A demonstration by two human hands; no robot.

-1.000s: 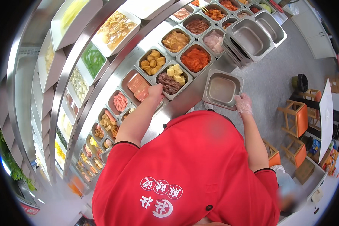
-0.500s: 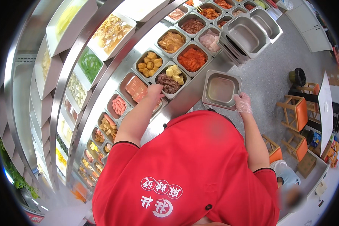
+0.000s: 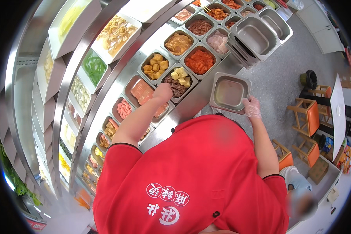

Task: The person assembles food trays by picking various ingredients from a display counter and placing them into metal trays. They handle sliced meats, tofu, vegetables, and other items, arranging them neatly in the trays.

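Observation:
My left hand reaches over the food counter, its fingers curled at the near edge of a steel tray of dark meat and yellow tofu cubes. Just left of it is a tray of pink sliced meat. Whether the hand holds any food is hidden. My right hand, in a clear glove, grips the near corner of an empty square steel pan, held level beside the counter edge. My red shirt fills the lower picture.
Rows of steel trays with orange, brown and red foods run along the curved counter. White trays of greens sit on the shelf above. Stacked empty steel pans stand at the right end. Orange stools and another person are at the right.

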